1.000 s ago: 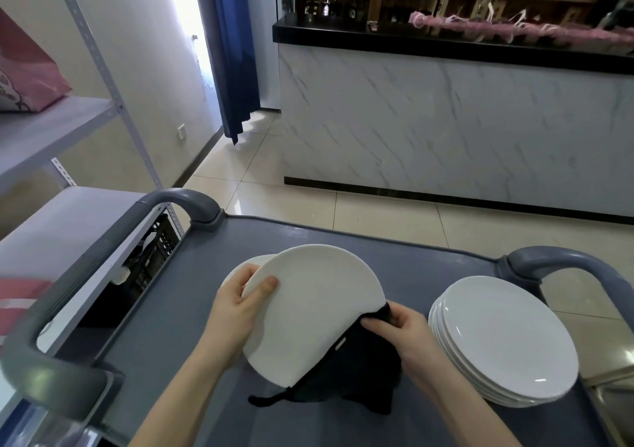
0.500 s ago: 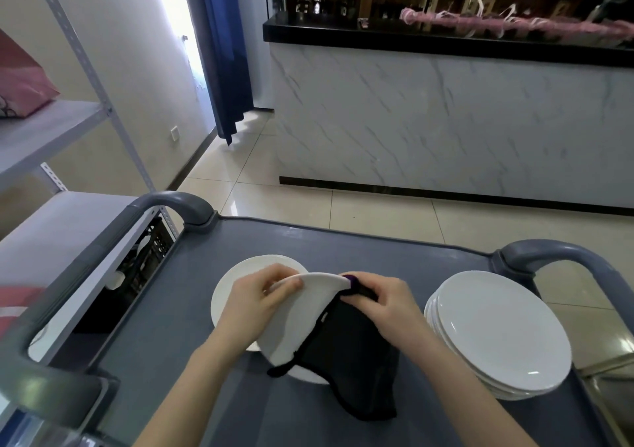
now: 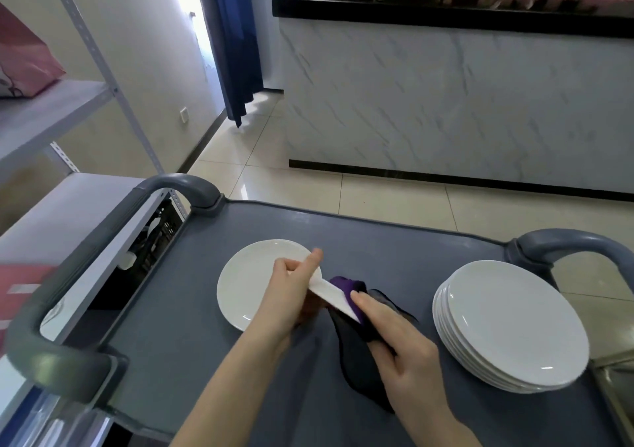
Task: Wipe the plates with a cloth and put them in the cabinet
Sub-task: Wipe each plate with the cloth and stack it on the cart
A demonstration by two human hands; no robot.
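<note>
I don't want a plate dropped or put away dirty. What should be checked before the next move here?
1. Grip: ok, the left hand curls round the rim of the held plate.
2. Wiping contact: ok, the right hand holds the cloth against that plate's near edge.
3. Both faces wiped: cannot tell, the plate shows edge-on.
4. Set-down spot: ok, nothing seen lying on the flat plate on the cart.
5. Clearance: ok, the stack of plates sits apart from both hands.
6. Cabinet ready: cannot tell, none in view.
</note>
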